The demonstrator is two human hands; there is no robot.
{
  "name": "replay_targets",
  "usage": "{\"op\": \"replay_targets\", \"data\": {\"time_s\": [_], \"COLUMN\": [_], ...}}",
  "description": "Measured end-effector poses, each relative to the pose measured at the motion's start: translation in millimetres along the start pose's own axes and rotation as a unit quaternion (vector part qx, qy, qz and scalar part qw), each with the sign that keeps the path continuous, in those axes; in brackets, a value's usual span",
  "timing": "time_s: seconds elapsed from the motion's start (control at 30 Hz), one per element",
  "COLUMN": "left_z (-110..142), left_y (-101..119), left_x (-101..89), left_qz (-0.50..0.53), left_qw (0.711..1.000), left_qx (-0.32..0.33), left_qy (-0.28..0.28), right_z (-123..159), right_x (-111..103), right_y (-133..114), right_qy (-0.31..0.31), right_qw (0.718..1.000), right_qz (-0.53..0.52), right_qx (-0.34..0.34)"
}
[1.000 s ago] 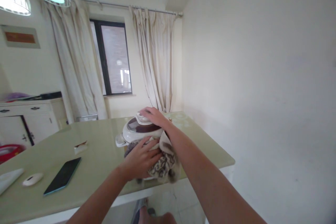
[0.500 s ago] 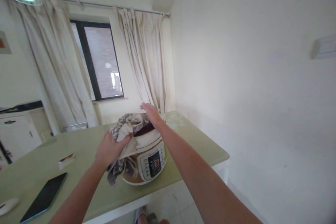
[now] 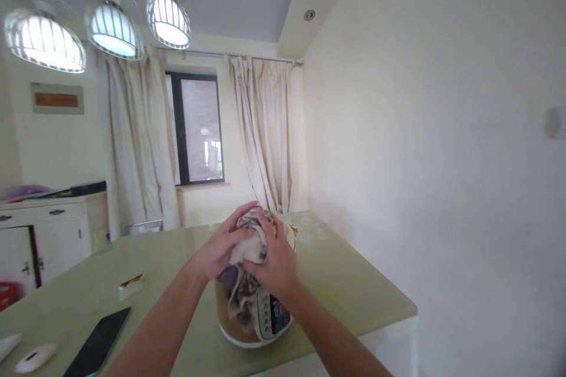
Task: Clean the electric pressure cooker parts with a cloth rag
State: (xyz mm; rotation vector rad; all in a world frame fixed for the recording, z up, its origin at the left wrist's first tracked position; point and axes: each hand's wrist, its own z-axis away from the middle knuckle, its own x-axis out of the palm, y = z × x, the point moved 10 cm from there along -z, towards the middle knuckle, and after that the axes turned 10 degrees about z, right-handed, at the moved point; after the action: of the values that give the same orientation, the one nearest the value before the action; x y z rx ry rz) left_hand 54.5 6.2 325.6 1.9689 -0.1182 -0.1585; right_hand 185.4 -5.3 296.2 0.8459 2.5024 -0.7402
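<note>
A crumpled grey-and-white patterned cloth (image 3: 251, 247) is bunched over the top of an electric cooker (image 3: 236, 327), and one end hangs down its front. My left hand (image 3: 221, 250) is closed around the cloth from the left side. From the right, my right hand (image 3: 279, 262) grips the same bundle with bent fingers, thumb pressed toward the left hand. Part of the cooker's control panel (image 3: 273, 315) shows below my right wrist. Hands and cloth hide most of the lid.
The cooker stands on a green tabletop (image 3: 177, 318) close to its front edge. At the left lie a dark tablet or phone (image 3: 99, 339), a white rounded object (image 3: 36, 358) and a small packet (image 3: 131, 286). A wall (image 3: 375, 159) rises along the right.
My right hand has come back from the far side of the lid to the cloth beside my left hand. The cloth is gathered tighter, and the cooker appears turned. The view has tilted up.
</note>
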Motion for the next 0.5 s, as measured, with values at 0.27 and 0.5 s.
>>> {"op": "replay_targets", "data": {"time_s": [0.27,0.5], "left_z": [-2,6], "left_y": [-60,-120], "left_x": [-126.9,-128.0], "left_qz": [-0.270,-0.242], "left_qw": [0.921,0.942], "left_qx": [0.038,-0.014], "left_qy": [0.277,0.233], "right_z": [-53,-9], "right_x": [-22,9], "right_y": [95,8], "right_qy": [-0.075,-0.130], "right_qw": [0.997,0.981], "right_qz": [0.011,0.098], "right_qx": [0.020,-0.109]}}
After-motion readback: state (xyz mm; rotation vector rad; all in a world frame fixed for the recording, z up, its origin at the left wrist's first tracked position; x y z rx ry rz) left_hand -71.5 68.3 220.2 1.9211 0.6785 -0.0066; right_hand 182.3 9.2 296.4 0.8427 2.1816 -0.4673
